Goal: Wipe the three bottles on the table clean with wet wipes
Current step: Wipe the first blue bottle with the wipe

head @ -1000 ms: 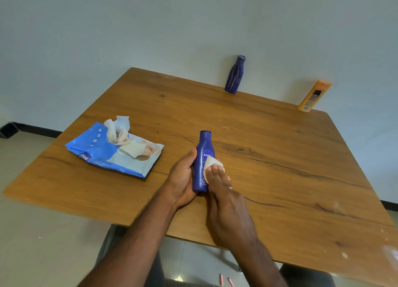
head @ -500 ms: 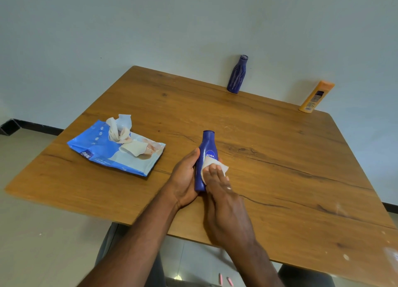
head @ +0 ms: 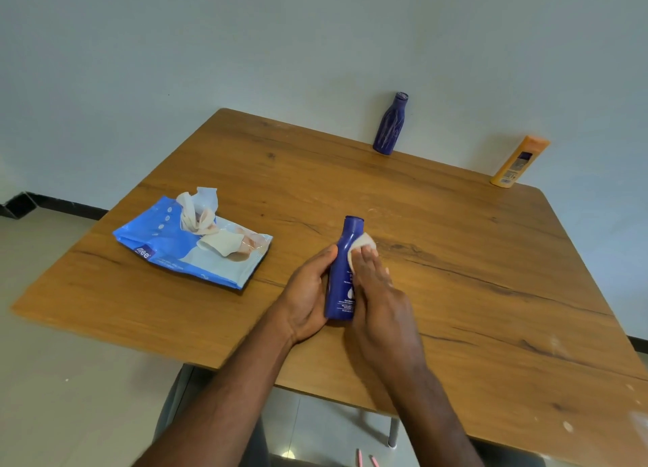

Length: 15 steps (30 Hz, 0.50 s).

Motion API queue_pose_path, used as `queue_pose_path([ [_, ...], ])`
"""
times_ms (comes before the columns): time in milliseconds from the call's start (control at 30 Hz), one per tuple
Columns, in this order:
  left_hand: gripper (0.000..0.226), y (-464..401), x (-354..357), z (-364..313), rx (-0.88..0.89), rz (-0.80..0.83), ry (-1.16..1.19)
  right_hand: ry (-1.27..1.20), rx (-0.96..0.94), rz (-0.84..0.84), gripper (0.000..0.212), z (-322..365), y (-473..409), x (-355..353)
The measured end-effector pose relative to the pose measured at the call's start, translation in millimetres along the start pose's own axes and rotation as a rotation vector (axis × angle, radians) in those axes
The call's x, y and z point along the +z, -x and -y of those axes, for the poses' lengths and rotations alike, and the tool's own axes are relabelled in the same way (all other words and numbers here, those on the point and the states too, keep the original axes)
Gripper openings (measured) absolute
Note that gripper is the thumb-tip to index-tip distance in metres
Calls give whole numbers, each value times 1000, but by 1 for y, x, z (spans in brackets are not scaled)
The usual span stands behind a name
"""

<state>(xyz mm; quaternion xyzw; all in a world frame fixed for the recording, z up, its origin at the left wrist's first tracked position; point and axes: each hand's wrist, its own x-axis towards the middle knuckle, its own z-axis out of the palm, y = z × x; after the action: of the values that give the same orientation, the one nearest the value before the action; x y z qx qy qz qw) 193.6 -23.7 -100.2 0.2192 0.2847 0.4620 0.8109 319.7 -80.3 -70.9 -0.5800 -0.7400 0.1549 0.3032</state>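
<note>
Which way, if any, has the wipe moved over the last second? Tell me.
Yes: the wet wipe has slid away from the person, up the blue bottle toward its cap, now level with the dark knot in the table.

- Soft, even daylight fills my view; the wall (head: 175, 63) is evenly lit.
- Faint shadows only beside the bottles at the wall.
- My forearms blur slightly.
- The wide lens bends the counter (head: 491, 308) edges.

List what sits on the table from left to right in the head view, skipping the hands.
Wet wipes pack → blue lotion bottle being wiped → dark blue bottle at the far edge → orange bottle at the far right corner.
</note>
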Motion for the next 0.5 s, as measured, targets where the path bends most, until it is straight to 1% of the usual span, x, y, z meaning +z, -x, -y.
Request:
queue_pose_path([
  [67, 45, 2, 0, -1, 10, 79, -29, 4, -8, -35, 57, 4, -24, 0],
  [133, 43, 5, 1, -3, 32, 125, -60, 22, -41, -51, 54, 10, -36, 4],
  [267, 40, 7, 2, -2, 58, 129, -67, 34, -90, -20, 54, 10, -31, 5],
  [433, 42, 7, 5, -1, 95, 167, -152, 8, 19, -132, 49, 2, -38, -8],
  [500, 42, 8, 5, -2, 97, 173, -131, 28, -6, -107, 48, 10, -39, -3],
])
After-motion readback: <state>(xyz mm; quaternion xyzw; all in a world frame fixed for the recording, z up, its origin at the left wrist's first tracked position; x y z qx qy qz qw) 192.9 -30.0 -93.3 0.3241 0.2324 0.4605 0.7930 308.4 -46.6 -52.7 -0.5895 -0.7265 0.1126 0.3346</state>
